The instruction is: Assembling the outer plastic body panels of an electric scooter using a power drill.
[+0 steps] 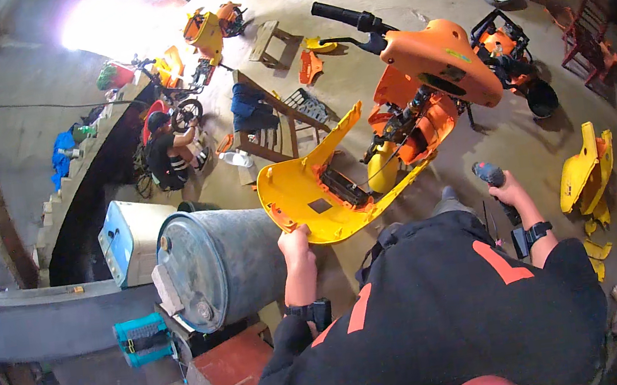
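My left hand [296,245] is closed on the lower left edge of a large yellow scooter body panel [289,195]. The panel is tilted and reaches up against the partly stripped scooter front, where orange inner plastic [436,125] and dark parts show. Above sits the orange handlebar cover [443,58], with a black grip [339,13] sticking out to the left. In my right hand [511,191] is a cordless drill [488,173], held low to the right of the scooter and apart from it. How the panel is fastened cannot be made out.
A blue drum [227,254] lies close on my left, beside a white and blue appliance [135,235]. Yellow panels [587,167] lie on the floor at right. Farther off are another stripped scooter [508,53], a wooden stool [273,45] and a crouching person [166,149] by a wheel.
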`<state>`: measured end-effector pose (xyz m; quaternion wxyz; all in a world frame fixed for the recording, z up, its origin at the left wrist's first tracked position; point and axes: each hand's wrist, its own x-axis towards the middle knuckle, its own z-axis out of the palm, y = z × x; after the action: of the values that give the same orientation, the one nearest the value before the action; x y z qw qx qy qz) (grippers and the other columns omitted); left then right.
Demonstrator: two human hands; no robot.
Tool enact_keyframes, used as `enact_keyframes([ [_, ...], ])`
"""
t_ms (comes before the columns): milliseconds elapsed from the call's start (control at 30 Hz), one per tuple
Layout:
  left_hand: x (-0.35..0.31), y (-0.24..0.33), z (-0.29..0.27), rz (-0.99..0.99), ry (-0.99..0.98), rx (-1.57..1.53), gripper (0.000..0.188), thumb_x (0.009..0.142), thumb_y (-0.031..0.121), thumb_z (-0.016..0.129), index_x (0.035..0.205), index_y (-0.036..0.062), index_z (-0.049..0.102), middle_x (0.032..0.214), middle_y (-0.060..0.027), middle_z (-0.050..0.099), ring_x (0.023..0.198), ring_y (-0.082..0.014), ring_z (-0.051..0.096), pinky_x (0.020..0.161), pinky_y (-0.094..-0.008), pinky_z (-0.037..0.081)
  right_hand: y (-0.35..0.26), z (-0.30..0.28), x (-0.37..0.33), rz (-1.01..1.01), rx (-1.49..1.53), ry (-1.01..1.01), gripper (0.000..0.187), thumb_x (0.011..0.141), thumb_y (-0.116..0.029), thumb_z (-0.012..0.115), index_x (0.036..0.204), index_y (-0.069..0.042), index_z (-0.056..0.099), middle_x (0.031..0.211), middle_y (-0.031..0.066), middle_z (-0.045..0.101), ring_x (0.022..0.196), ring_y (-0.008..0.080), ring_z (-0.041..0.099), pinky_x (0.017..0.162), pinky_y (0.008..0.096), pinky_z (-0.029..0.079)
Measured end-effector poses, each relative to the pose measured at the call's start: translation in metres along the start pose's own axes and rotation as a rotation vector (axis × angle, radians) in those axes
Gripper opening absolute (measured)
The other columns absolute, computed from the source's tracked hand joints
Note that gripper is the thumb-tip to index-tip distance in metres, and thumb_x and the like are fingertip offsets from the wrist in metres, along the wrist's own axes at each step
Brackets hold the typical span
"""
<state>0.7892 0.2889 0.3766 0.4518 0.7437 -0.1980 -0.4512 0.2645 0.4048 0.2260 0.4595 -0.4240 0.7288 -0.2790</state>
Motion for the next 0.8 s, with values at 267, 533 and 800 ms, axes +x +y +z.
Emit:
enact_keyframes([
  [267, -0.025, 0.035, -0.03, 0.123, 0.013, 0.06, 0.033, 0.069, -0.01, 0.054, 0.101, -0.0043, 0.061, 0.093, -0.0066, 0.064, 0.081, -0.0182, 0.059, 0.074, -0.0309, 0.046, -0.043, 0.001, 0.029, -0.174, -0.066, -0.171, 0.019, 0.067, -0.008, 0.069, 0.082, 0.0, 0.06, 0.068, 0.0063, 0.061, 0.062, 0.0158, 0.06, 0.061, 0.0327, 0.05],
  [533, -0.027, 0.109, -0.042, 0.272, 0.027, 0.321, 0.028, 0.069, -0.006, 0.054, 0.096, -0.0045, 0.063, 0.085, -0.0056, 0.065, 0.076, -0.0158, 0.061, 0.069, -0.028, 0.047, -0.063, 0.006, 0.044, -0.359, -0.235, -0.258, 0.02, 0.066, -0.007, 0.07, 0.083, 0.0, 0.062, 0.074, 0.0107, 0.065, 0.068, 0.0193, 0.062, 0.067, 0.0341, 0.05],
  [800, 0.0, 0.151, -0.036, 0.291, 0.03, 0.284, 0.028, 0.071, -0.007, 0.056, 0.098, -0.0056, 0.062, 0.09, -0.0085, 0.066, 0.076, -0.0179, 0.062, 0.07, -0.0295, 0.048, -0.06, 0.007, 0.036, -0.336, -0.21, -0.258, 0.025, 0.065, -0.005, 0.072, 0.086, 0.001, 0.06, 0.075, 0.0099, 0.064, 0.069, 0.0174, 0.059, 0.069, 0.0331, 0.05],
])
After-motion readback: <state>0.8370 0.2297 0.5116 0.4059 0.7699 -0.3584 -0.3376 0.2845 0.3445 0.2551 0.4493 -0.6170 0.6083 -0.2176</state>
